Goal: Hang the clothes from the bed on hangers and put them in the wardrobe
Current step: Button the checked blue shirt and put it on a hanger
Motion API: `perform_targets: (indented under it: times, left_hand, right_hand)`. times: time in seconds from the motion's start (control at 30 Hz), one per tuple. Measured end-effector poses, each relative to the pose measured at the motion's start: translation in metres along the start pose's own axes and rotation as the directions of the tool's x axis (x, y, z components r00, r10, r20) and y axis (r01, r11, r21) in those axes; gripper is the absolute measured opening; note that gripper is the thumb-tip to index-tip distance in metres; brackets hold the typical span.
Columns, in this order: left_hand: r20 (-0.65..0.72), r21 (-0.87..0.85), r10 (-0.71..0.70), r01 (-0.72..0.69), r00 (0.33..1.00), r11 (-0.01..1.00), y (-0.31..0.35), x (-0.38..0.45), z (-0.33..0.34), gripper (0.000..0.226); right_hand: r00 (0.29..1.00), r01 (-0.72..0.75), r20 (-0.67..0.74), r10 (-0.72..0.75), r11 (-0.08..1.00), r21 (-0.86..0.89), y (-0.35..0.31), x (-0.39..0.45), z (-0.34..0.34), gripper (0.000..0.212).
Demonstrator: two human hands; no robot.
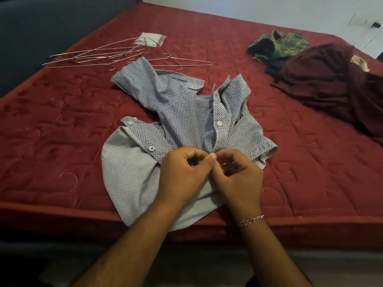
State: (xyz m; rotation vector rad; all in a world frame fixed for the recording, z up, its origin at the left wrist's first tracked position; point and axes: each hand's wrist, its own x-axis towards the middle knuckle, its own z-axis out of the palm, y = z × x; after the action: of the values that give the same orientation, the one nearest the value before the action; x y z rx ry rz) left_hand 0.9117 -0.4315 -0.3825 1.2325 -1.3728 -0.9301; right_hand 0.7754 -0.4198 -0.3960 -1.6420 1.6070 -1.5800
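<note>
A blue patterned button shirt [186,112] lies crumpled on the red mattress [51,141], near its front edge. My left hand [182,175] and my right hand [238,175] sit side by side on the shirt's front placket, fingers curled, each pinching the fabric at the same spot. What lies between the fingertips is hidden. Several thin wire hangers [116,55] lie in a loose heap at the back left of the bed, one reaching under the shirt's collar area.
A dark maroon garment [323,83] is piled at the right of the bed, with a green patterned garment [277,44] behind it. A small plastic packet [150,39] lies by the hangers. A dark headboard [41,27] stands at the left, a white wall behind.
</note>
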Motion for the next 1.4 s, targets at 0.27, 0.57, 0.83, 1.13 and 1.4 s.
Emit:
perform_targets:
  times: [0.27, 0.57, 0.83, 1.13, 1.4]
  left_hand:
    - [0.036, -0.018, -0.06, 0.06, 0.998, 0.998, -0.003, 0.003, -0.004, 0.017]
    - [0.161, -0.111, -0.117, 0.136, 0.98, 0.985, -0.004, 0.006, -0.007, 0.023]
    - [0.272, -0.273, -0.11, 0.186, 0.956, 0.944, -0.007, 0.006, -0.011, 0.017]
    - [-0.109, -0.118, -0.053, 0.04, 0.993, 0.992, 0.001, 0.0, -0.012, 0.017]
    - [0.183, 0.344, 0.194, -0.248, 0.964, 0.906, 0.002, 0.001, -0.048, 0.027]
  right_hand:
    - [0.96, 0.258, -0.045, -0.277, 0.933, -0.252, -0.005, -0.011, 0.001, 0.011]
    - [0.949, 0.314, 0.036, -0.312, 0.942, -0.116, -0.002, -0.01, -0.003, 0.008]
    - [0.919, -0.349, 0.322, 0.229, 0.853, 0.388, -0.006, 0.014, -0.011, 0.006]
    - [0.99, 0.088, 0.11, -0.092, 0.995, 0.043, 0.002, 0.002, -0.01, 0.004]
    - [0.977, 0.197, 0.144, -0.157, 0.921, -0.335, 0.005, 0.007, -0.003, 0.008]
